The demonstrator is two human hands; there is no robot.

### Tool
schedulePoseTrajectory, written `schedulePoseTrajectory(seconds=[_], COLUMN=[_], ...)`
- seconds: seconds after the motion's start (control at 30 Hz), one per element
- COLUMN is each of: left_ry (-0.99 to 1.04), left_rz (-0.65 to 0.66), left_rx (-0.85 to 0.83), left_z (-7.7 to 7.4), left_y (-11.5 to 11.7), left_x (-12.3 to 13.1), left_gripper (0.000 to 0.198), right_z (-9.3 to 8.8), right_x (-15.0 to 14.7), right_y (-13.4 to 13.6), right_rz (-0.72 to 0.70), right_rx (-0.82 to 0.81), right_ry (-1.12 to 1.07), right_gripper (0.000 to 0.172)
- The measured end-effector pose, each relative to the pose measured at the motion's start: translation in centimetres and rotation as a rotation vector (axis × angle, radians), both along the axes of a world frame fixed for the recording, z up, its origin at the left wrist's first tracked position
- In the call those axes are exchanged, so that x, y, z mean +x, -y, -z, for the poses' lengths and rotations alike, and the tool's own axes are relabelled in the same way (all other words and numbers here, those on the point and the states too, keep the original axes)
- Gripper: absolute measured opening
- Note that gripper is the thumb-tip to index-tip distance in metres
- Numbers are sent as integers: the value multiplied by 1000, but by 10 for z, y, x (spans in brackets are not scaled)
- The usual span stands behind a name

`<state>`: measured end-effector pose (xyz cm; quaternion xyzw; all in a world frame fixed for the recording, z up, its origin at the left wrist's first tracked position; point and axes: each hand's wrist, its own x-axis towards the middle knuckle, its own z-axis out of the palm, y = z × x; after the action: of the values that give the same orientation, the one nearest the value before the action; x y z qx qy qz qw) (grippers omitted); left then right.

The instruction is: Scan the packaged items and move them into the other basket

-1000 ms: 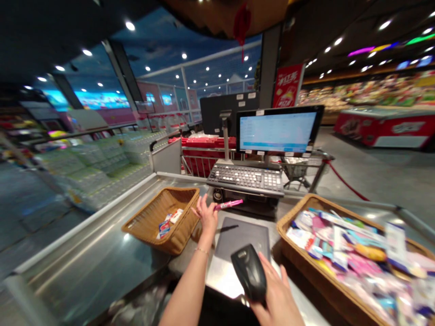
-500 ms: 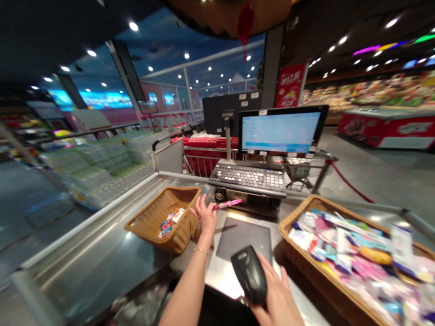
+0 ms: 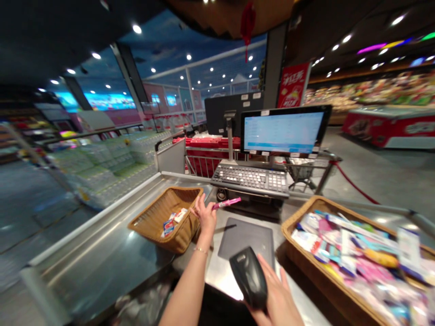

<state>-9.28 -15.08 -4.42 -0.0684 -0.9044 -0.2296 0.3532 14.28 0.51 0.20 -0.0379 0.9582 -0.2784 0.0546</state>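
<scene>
Scanner (image 3: 249,277) gripped in right hand (image 3: 277,299), left hand (image 3: 205,217) ahead pinching a pink pen (image 3: 227,203) just right of small basket (image 3: 185,233) with few packets (image 3: 170,222); big basket (image 3: 301,209) right of both hands heaped full on table (image 3: 102,258).

Steel checkout counter and its load

The brushed steel counter (image 3: 102,253) runs from the lower left towards the till, with a raised lip along its far edge. A small wicker basket (image 3: 159,209) sits on it left of centre, holding a few packets. Just beside it on the right, a flat dark pad (image 3: 246,237) lies set into the surface. Behind the pad stands the till unit with its keyboard (image 3: 250,179). A large wicker basket (image 3: 287,222), heaped with colourful packets, rests at the right end
</scene>
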Motion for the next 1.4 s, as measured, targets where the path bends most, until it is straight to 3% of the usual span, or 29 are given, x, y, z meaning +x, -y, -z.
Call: schedulePoseTrajectory(seconds=[0.37,1.4], left_ry=[-15,-83], left_rz=[-24,-93], left_rx=[5,14], left_z=[-1,-11], left_y=[11,42], left_x=[-2,-3], left_gripper=[22,18], right_z=[10,-4], right_x=[-2,-8], right_y=[3,15], right_rz=[-51,-96], right_rx=[-3,-50], right_ry=[-44,-63], right_gripper=[66,66])
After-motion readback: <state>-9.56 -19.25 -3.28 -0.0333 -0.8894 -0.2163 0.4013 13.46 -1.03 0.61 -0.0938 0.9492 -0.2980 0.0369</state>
